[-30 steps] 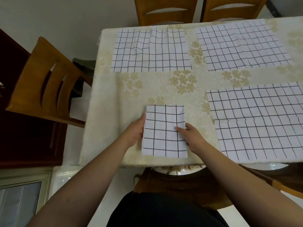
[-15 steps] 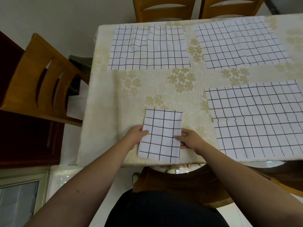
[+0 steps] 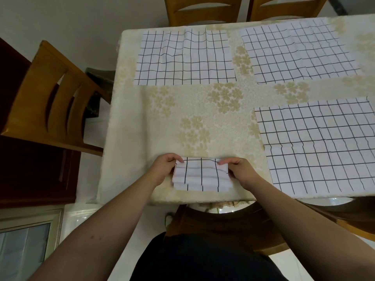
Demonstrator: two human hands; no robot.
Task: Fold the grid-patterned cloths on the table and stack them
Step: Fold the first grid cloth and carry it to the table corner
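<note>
The folded cloth (image 3: pixel 200 174) is lying at the near edge of the bench (image 3: pixel 182 122), right in front of the person, its grid lines running across several stacked layers that are showing as stepped edges along the near side. The left hand (image 3: pixel 165 169) is pinching the cloth's far left corner, fingers curled over the top edge with the thumb underneath. The right hand (image 3: pixel 238 171) is doing the same at the far right corner, fingertips curled onto the fabric. Both hands are holding that far edge slightly raised above the layers beneath, and the two forearms are reaching in from the near side.

Three more grid-patterned cloths are lying spread flat on the bench, well apart from the folded one. One flat cloth (image 3: pixel 185 57) is sitting at the far left, another flat cloth (image 3: pixel 296 53) is at the far right, and a third flat cloth (image 3: pixel 320 145) is resting at the near right, its near edge reaching the edge of the bench. All three are showing slight wrinkles. A cream tablecloth with pale flower clusters is covering the bench.

A wooden chair (image 3: pixel 52 100) is standing to the left of the bench, and two chair backs (image 3: pixel 205 10) are showing beyond the far edge.
</note>
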